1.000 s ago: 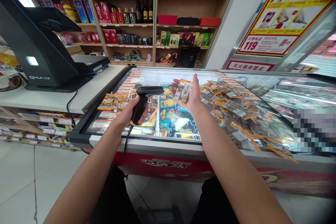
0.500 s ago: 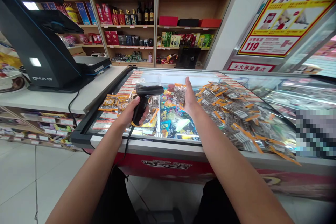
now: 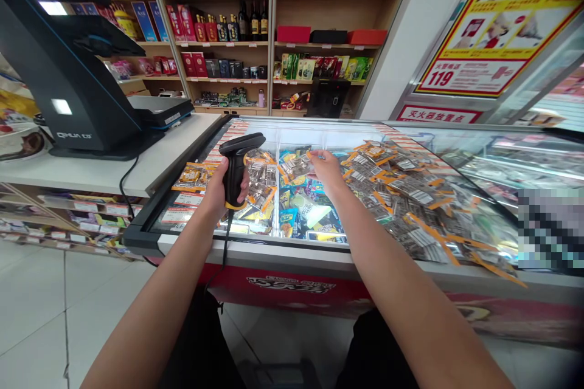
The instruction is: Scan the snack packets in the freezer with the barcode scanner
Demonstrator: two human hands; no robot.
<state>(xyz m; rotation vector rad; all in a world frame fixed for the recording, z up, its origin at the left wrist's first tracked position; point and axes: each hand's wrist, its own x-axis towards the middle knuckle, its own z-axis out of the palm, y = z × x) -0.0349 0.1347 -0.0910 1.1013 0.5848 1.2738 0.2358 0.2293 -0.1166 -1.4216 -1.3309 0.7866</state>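
My left hand (image 3: 218, 189) is wrapped round the grip of a black barcode scanner (image 3: 237, 165), whose head points right and whose cable hangs down toward me. My right hand (image 3: 326, 171) pinches a small clear snack packet (image 3: 297, 165) and holds it low over the glass lid of the chest freezer (image 3: 255, 244), just right of the scanner's head. A large heap of similar orange-edged snack packets (image 3: 401, 194) lies on the glass to the right of that hand. A smaller group of packets (image 3: 191, 177) lies on the glass at the left.
A black checkout terminal (image 3: 68, 85) stands on the white counter (image 3: 91, 173) to the left. Shelves of boxed goods and bottles (image 3: 255, 30) fill the back wall. A red and yellow poster (image 3: 479, 42) hangs at the right. White floor tiles (image 3: 41, 316) lie below left.
My right hand has turned palm-down and lowered the packet toward the glass, nearer the scanner. My left hand has tipped the scanner more upright and lifted it a little.
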